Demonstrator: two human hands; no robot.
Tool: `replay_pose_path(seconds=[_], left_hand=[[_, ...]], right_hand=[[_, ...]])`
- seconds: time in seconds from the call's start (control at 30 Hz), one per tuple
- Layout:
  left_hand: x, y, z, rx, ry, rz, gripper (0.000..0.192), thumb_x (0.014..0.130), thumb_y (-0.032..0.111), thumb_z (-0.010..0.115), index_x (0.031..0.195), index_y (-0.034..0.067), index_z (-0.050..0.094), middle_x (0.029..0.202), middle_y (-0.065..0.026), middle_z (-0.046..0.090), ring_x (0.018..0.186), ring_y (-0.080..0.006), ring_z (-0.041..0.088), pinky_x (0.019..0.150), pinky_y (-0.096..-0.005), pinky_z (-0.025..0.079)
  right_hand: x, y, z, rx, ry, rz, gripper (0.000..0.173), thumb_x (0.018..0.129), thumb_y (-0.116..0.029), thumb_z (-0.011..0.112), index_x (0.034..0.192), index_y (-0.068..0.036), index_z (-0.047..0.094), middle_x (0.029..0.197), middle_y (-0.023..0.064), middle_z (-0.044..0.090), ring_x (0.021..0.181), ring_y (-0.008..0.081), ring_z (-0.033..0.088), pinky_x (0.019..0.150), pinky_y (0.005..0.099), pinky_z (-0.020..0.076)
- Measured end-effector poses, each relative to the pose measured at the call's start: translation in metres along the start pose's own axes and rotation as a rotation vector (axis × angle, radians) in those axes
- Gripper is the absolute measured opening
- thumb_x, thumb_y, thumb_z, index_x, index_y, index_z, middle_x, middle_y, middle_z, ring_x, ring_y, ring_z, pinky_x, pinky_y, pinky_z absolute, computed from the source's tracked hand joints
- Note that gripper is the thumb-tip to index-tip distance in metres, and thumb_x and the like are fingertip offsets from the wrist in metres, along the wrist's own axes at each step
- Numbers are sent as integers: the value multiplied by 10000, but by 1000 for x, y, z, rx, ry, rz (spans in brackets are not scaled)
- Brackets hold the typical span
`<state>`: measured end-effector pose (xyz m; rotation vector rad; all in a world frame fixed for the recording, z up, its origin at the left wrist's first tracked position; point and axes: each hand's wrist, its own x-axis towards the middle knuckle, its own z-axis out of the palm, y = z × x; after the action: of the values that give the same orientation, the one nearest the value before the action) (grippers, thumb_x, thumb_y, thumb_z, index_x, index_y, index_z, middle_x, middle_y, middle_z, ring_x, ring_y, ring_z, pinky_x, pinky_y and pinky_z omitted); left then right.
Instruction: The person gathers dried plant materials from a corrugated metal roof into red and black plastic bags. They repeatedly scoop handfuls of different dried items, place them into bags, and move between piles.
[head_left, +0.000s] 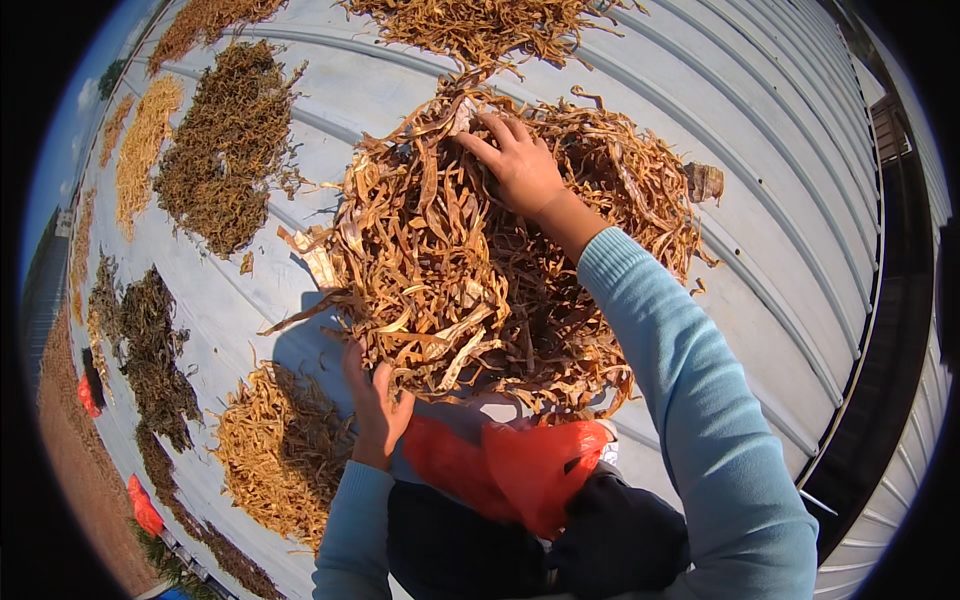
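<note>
A large heap of brown dried plant strips (420, 247) lies before me on a ribbed metal roof. My right hand (521, 161) rests on the heap's far upper part, its fingertips at a pale, flat strip. My left hand (377, 405) is at the near left edge of the heap, fingers pointing up against the strips, some of them partly hidden under the heap. Between my arms, a red plastic bag (544, 465) lies at my legs, just below the heap's near edge. A rolled brown piece (705, 183) sits off the heap's right side.
A yellowish pile (259, 454) lies at lower left, partly in shadow. Darker dried piles (225, 150) and a pale one (146, 146) spread over the metal roof (750, 135) at left. Another brown pile (480, 26) is at the top. A roof edge with a dark gap (885, 360) runs along the right.
</note>
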<state>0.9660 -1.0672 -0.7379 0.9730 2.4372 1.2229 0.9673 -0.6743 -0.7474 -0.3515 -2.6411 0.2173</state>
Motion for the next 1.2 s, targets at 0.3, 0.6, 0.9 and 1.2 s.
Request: replay_pose_path(seconds=[0.3,0.6,0.9,1.2], left_hand=[[-21,-30,-3,537,-77,50,819,628,17,796,1348,82,411,1505,-217,140,1367,-451,271,1009,-467,451],[-18,-19,10,335,-58,-124,727,663,53,759,1317,84,443,1508,-235,112,1332,-492,303,1029,-485,384],[-21,-40,19,476,-30,26,610,745,131,725,1282,34,451,1500,-320,80,1303,-539,320,1048,-490,368],[-16,-18,-2,589,-147,19,732,676,76,776,1330,27,451,1519,-298,107,1353,-522,263,1062,-472,368]], right_hand=[[-74,43,-62,78,-10,-36,516,744,-52,657,1210,-266,603,1184,60,577,1046,286,584,715,387,572],[-163,106,-142,-32,77,142,407,732,-28,729,1105,-187,686,1124,45,614,1042,274,584,824,378,541],[-264,154,-142,-12,42,486,416,784,-127,743,1190,-168,661,1263,125,548,1116,297,589,871,393,529],[-221,63,-143,-364,-47,326,552,734,-325,763,1256,-230,610,1437,178,388,1368,391,311,1104,628,205]])
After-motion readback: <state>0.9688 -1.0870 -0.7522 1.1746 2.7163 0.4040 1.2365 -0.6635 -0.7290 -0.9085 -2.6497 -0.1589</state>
